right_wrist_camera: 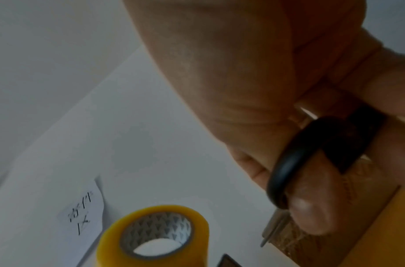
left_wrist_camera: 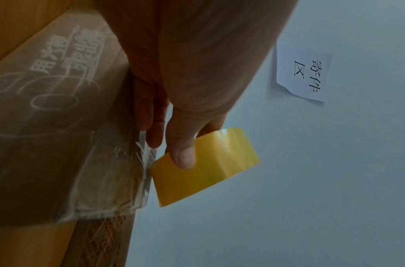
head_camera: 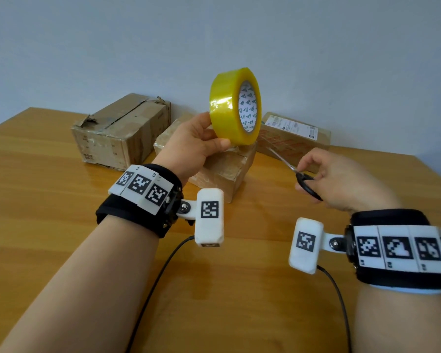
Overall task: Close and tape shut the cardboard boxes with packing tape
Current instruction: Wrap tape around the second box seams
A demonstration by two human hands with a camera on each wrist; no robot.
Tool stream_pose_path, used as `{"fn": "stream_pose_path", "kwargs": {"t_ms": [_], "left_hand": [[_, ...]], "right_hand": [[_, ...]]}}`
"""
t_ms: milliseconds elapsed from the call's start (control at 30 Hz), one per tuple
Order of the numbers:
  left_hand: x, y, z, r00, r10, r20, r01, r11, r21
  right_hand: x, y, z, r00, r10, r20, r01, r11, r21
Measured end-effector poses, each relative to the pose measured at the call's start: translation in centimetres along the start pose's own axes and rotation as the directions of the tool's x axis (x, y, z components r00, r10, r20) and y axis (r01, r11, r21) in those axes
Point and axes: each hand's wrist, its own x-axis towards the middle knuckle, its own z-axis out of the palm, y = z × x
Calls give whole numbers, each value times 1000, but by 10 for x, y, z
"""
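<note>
Gripping the tape roll (head_camera: 233, 108) aloft, left hand (head_camera: 191, 146); right hand (head_camera: 339, 179) holds scissors (head_camera: 301, 178).

A wooden table (head_camera: 49, 200) with a glossy honey-coloured grain filled the lower half of the frame; behind it a plain pale blue-grey wall (head_camera: 341, 59) covered the upper half; a white paper sign (left_wrist_camera: 304, 75) with black characters was stuck on that wall.

tape: yellow roll (head_camera: 233, 107) on edge, raised in my grip | boxes: worn one (head_camera: 122, 131) far left; taped one (head_camera: 222, 164) middle; labelled one (head_camera: 294, 133) right, all closed
</note>
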Motion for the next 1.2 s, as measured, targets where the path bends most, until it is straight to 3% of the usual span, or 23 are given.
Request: {"fn": "stream_pose_path", "kwargs": {"t_ms": [200, 300, 400, 467, 533, 600, 700, 900, 1200], "left_hand": [[1, -1, 0, 1000, -6, -7, 6, 1000, -19], [1, -1, -1, 1000, -7, -5, 7, 1000, -26], [1, -1, -1, 1000, -10, 0, 10, 1000, -26], [0, -2, 0, 1000, -9, 2, 9, 1000, -25], [1, -2, 0, 1000, -9, -1, 9, 1000, -25], [1, -2, -1, 1000, -7, -1, 7, 1000, -24], [1, -3, -1, 1000, 2, 11, -1, 1000, -29], [2, -5, -1, 1000, 7, 8, -7, 1000, -31], [-2, 1, 1, 999, 30, -20, -32, 996, -81]], "right_hand": [[11, -2, 14, 990, 102, 93, -87, 984, -154], [10, 0, 17, 986, 130, 105, -122, 989, -79], [3, -1, 18, 968, 130, 216, -107, 988, -114], [0, -6, 15, 977, 66, 203, -43, 992, -116], [-4, -16, 9, 990, -116, 84, 124, 988, -92], [-11, -31, 6, 955, -298, -6, 297, 953, -64], [-11, -48, 19, 909, -415, 43, 417, 907, -52], [0, -49, 47, 929, -351, 116, 369, 898, -241], [13, -45, 59, 931, -345, 118, 358, 926, -117]]}}
